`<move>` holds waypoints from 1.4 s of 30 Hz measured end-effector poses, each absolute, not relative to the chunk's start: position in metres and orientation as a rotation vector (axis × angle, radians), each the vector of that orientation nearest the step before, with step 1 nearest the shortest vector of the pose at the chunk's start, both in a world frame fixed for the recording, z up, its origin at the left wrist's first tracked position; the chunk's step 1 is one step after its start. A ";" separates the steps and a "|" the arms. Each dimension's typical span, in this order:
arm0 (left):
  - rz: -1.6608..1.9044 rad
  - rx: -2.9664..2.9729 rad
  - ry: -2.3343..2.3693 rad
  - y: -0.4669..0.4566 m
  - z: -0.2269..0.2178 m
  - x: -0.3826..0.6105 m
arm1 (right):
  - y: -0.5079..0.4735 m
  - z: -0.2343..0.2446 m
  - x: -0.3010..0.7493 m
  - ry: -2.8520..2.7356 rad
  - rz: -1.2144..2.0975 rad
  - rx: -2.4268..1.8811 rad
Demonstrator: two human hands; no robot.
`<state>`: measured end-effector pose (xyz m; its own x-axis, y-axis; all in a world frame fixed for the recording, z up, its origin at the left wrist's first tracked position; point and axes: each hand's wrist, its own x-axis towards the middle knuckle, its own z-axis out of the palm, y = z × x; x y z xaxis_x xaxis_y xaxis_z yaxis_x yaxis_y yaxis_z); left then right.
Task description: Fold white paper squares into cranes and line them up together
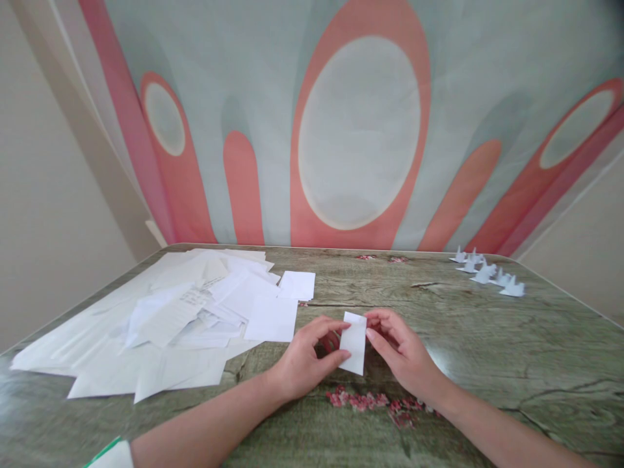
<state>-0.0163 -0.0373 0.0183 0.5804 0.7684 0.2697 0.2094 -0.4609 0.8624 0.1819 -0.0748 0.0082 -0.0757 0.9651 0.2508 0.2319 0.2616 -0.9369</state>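
A small folded white paper (355, 341) stands between my two hands over the grey-green wood-grain table (487, 338). My left hand (305, 357) pinches its left edge with thumb and fingers curled. My right hand (402, 351) grips the right edge, fingers closed on the paper.
A wide heap of loose white sheets (170, 318) covers the table's left half, with a small square sheet (297, 285) at its far edge. Several small folded paper figures (487, 272) stand at the far right. A pink flower print (375, 400) marks the table in front of my hands. A patterned wall rises behind.
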 end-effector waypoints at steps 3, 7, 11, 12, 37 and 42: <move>0.828 1.974 0.771 -0.037 0.018 -0.017 | -0.075 0.009 0.182 -1.539 0.916 -1.182; 0.827 1.970 0.771 -0.037 0.018 -0.017 | -0.076 0.009 0.182 -1.523 0.920 -1.194; 0.820 1.975 0.768 -0.038 0.019 -0.016 | -0.076 0.008 0.183 -1.504 0.905 -1.211; 0.817 1.976 0.765 -0.038 0.019 -0.017 | -0.075 0.007 0.183 -1.498 0.904 -1.217; 0.801 1.927 0.774 -0.036 0.017 -0.016 | -0.077 0.011 0.183 -1.593 0.910 -1.204; 0.792 1.929 0.766 -0.036 0.017 -0.017 | -0.077 0.012 0.182 -1.647 0.879 -1.179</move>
